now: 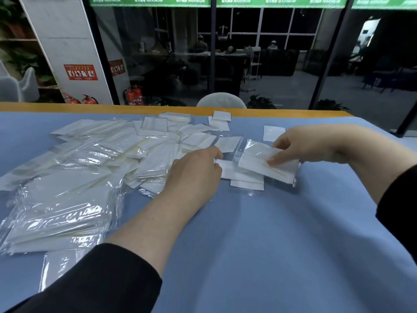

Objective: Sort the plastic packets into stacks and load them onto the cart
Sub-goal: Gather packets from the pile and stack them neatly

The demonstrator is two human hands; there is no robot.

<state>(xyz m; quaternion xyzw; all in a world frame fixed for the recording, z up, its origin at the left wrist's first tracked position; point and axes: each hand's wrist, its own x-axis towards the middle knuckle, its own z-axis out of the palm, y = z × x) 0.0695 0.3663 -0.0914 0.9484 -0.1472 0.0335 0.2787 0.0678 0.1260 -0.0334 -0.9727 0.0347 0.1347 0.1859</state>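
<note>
A wide heap of clear plastic packets (74,168) with white contents covers the left half of the blue tablecloth (270,233). Right of centre lies a small stack of packets (250,171). My right hand (295,146) grips the top packet of that stack, thumb pressed on its white face, fingers behind its far edge. My left hand (195,170) lies knuckles up at the stack's left edge, its fingertips pinching a packet corner there. No cart is in view.
Loose single packets (273,133) lie near the table's far edge, which shows an orange wooden strip (112,107). A white chair back (221,100) stands behind the table. Beyond it are glass walls and red fire extinguishers (134,96).
</note>
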